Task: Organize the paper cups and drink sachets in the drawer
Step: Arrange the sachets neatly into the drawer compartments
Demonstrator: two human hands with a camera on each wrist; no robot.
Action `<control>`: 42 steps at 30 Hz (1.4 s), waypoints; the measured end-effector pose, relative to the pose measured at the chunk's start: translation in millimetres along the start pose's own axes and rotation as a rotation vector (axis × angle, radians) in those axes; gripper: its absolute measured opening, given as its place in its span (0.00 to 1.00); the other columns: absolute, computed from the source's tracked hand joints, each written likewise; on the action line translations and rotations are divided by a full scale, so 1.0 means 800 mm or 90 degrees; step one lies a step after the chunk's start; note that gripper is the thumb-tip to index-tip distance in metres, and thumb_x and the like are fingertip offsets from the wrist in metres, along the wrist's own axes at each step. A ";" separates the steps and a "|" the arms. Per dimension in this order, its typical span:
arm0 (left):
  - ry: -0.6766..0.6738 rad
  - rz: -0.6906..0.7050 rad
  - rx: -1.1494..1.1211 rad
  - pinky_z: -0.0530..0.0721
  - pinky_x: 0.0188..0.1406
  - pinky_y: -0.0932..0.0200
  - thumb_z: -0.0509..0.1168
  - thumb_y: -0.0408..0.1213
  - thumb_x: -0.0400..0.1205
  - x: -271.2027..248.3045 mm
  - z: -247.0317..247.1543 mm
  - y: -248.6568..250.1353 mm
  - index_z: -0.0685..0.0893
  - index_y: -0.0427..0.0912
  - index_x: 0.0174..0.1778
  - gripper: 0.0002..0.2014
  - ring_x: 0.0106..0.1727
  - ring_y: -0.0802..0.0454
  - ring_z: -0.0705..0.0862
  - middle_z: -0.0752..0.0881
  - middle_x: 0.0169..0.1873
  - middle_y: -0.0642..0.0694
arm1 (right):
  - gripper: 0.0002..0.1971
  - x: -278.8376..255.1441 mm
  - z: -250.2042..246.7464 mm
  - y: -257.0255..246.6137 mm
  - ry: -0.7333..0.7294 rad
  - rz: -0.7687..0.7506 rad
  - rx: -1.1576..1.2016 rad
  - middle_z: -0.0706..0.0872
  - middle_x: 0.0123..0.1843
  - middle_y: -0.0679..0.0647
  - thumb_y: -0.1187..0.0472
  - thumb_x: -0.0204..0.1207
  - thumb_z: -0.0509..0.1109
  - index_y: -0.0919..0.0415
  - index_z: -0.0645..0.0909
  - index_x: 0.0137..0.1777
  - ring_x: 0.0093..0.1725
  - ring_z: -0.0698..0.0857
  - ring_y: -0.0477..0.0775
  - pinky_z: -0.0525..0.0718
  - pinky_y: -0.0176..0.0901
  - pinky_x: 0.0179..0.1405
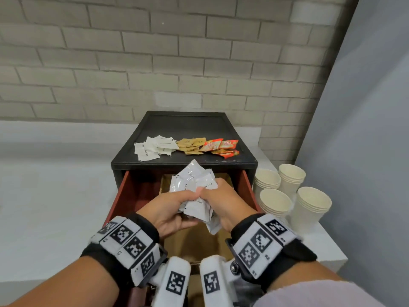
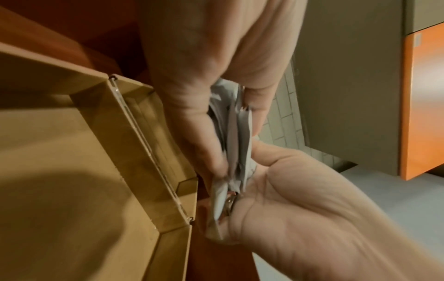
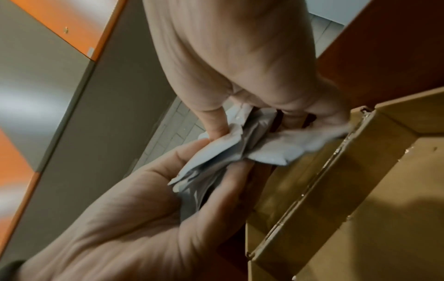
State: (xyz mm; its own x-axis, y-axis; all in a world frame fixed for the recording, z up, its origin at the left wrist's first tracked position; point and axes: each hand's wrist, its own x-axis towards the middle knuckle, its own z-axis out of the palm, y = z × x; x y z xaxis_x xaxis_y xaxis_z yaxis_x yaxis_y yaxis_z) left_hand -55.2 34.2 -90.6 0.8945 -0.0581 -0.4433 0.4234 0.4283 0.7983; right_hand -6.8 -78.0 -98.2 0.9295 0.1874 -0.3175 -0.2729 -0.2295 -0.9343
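- Grey brick wall behind; white desk [image 1: 55,196] carrying a black cabinet [image 1: 183,129], its red drawer [image 1: 124,196] pulled open.
- Left hand [image 1: 170,209] and right hand [image 1: 223,202]: both curled round one bunch of white creamer sachets [image 1: 194,187], held above the drawer.
- Sachets, handling: judged light, limp, slick-faced; likely to fan out and slip. Best pinched across the middle of the stack, edges squared.
- Cardboard divider tray [image 2: 134,121] inside the drawer, directly below the bunch.
- Cabinet top: white sachets [image 1: 152,147], brown sachets [image 1: 191,145], orange sachets [image 1: 223,146], in separate piles.
- Paper cups [image 1: 287,191]: four stacks on the desk, right of the cabinet.
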 end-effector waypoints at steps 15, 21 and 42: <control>-0.035 0.074 -0.023 0.88 0.42 0.45 0.62 0.25 0.80 0.038 -0.018 -0.021 0.83 0.40 0.55 0.11 0.43 0.43 0.90 0.91 0.45 0.38 | 0.46 0.020 -0.004 0.037 -0.111 -0.114 0.006 0.87 0.60 0.52 0.54 0.45 0.86 0.55 0.74 0.68 0.61 0.85 0.56 0.85 0.59 0.59; -0.002 0.082 -0.074 0.89 0.37 0.39 0.65 0.28 0.80 0.051 -0.024 -0.015 0.83 0.38 0.57 0.10 0.43 0.40 0.91 0.91 0.45 0.36 | 0.27 0.013 -0.010 0.027 -0.111 -0.142 -0.060 0.85 0.57 0.52 0.75 0.67 0.74 0.50 0.75 0.61 0.56 0.85 0.52 0.86 0.51 0.56; 0.117 0.166 -0.145 0.85 0.48 0.40 0.67 0.26 0.78 0.059 -0.030 -0.008 0.82 0.45 0.49 0.10 0.47 0.42 0.88 0.89 0.44 0.41 | 0.16 0.035 -0.030 0.018 0.045 0.029 0.350 0.82 0.61 0.64 0.74 0.78 0.64 0.60 0.75 0.63 0.61 0.82 0.65 0.84 0.60 0.56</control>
State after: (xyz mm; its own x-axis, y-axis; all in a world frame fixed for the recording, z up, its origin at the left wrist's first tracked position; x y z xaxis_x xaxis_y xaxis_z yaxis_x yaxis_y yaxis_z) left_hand -19.3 50.1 -126.6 0.9184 0.2325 -0.3201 0.1249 0.5973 0.7922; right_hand 20.9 -98.8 -116.8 0.9228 0.1202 -0.3661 -0.3853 0.3001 -0.8726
